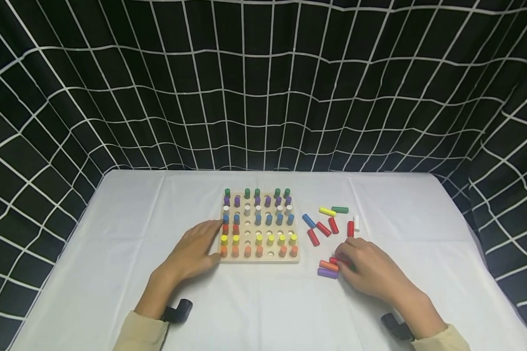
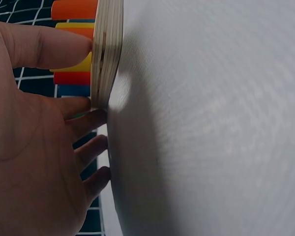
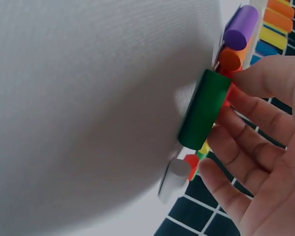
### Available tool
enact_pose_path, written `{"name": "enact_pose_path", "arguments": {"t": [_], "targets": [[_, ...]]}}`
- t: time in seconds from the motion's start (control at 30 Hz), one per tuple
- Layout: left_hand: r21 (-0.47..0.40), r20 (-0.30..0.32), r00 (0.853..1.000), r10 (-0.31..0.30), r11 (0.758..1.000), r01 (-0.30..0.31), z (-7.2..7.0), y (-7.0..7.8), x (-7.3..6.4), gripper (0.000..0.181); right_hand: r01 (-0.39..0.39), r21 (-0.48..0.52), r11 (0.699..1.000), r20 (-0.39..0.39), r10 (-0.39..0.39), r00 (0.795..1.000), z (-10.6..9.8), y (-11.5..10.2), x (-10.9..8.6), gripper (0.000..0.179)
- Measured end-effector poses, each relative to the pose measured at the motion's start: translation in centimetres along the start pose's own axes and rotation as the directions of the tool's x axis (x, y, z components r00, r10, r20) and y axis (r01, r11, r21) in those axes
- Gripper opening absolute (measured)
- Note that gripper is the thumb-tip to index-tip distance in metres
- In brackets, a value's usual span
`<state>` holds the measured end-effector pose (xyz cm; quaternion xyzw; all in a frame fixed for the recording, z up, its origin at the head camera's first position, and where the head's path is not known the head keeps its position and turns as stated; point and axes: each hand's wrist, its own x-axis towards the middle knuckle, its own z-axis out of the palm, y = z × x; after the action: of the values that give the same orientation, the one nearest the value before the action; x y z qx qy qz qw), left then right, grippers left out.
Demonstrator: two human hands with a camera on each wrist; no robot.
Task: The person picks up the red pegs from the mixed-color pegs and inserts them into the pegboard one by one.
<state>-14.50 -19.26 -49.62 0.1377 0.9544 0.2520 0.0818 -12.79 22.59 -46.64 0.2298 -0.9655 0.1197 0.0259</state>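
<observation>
A wooden pegboard (image 1: 259, 260) holds upright pegs in rows of green, purple, white, blue, red, yellow and orange, with some holes bare. My left hand (image 1: 196, 248) lies along its left side; thumb and index fingertip touch the board's edge (image 2: 107, 54), the other fingers spread loosely. Right of the board, my right hand (image 1: 371, 268) is low over the cloth, pinching a red peg (image 3: 228, 93) between thumb and index finger. A green peg (image 3: 205, 109) lies beneath that hand, mostly hidden from the head view. Beside the fingertips lie an orange peg (image 1: 329, 265) and a purple peg (image 1: 327, 273).
Beyond my right hand lie loose pegs: several red ones (image 1: 323, 229), a blue one (image 1: 309, 221), a yellow one (image 1: 327, 211), a green one (image 1: 340, 210) and a white one (image 1: 356, 223). White cloth (image 1: 184, 195) covers the table. A black gridded curtain (image 1: 254, 107) surrounds it.
</observation>
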Motion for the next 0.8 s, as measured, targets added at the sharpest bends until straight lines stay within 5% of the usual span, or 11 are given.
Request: {"name": "enact_pose_path", "arguments": {"t": [0.3, 0.8], "targets": [[-0.012, -0.001, 1.000, -0.003, 1.000, 0.003, 0.1, 0.3, 0.1, 0.083, -0.074, 0.010, 0.997, 0.039, 0.073, 0.997, -0.4, 0.8, -0.5, 0.015], [-0.005, -0.009, 1.000, -0.013, 1.000, 0.013, 0.1, 0.5, 0.0, 0.084, -0.077, 0.003, 0.997, 0.034, 0.077, 0.996, -0.4, 1.4, -0.5, 0.014]]}}
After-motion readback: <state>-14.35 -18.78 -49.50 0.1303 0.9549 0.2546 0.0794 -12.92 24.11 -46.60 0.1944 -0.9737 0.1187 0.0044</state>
